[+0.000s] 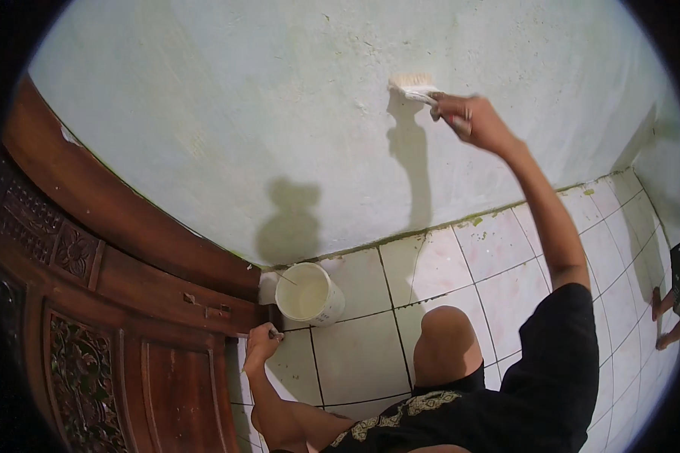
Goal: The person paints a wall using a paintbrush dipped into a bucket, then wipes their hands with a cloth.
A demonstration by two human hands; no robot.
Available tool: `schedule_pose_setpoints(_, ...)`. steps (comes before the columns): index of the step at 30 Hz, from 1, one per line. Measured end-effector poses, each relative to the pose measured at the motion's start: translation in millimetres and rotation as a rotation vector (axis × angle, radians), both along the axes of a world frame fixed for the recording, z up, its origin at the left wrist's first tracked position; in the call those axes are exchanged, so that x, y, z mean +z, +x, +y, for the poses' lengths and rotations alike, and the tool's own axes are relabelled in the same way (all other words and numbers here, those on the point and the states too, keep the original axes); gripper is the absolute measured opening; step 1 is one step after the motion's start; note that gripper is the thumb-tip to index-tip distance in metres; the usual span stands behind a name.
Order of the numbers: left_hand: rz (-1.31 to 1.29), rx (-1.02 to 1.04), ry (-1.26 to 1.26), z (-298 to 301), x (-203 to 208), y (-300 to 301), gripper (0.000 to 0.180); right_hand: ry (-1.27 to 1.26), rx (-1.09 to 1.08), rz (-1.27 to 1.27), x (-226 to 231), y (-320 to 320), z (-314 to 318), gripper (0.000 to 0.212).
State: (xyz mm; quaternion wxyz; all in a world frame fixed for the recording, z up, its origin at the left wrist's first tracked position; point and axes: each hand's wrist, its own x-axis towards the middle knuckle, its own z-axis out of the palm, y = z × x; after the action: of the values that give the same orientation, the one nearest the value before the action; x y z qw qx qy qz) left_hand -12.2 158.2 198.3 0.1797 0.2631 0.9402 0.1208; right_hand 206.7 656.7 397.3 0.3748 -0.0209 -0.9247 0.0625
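My right hand (480, 124) is closed round the handle of a wide paintbrush (415, 85), whose pale bristles lie at the pale green wall (227, 113). The arm is stretched out to the upper right, and its shadow falls on the wall below the brush. My left hand (261, 346) is low on the left, with the fingers curled. A small dark and greyish thing shows at its fingertips, too small to name. Just beyond that hand a white bucket (334, 303) stands upright on the tiles, with whitish liquid inside and a thin stick or wire across its rim.
A carved brown wooden door (177, 377) and its frame (128, 196) take up the left side. White floor tiles (355, 362) with dark joints run along the wall's foot, where green flakes (476, 221) lie. Another person's feet (663, 321) are at the far right edge.
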Motion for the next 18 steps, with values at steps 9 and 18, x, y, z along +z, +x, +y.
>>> schedule_pose_setpoints(9,-0.009,0.028,-0.007,4.9,-0.1,2.1,0.018,0.333,-0.168,0.478,52.5,-4.5,4.9,0.017)
schedule_pose_setpoints(18,-0.048,0.019,-0.042,-4.5,-16.2,-6.9,0.018,0.015,-0.058,0.233,55.1,5.7,5.9,0.012)
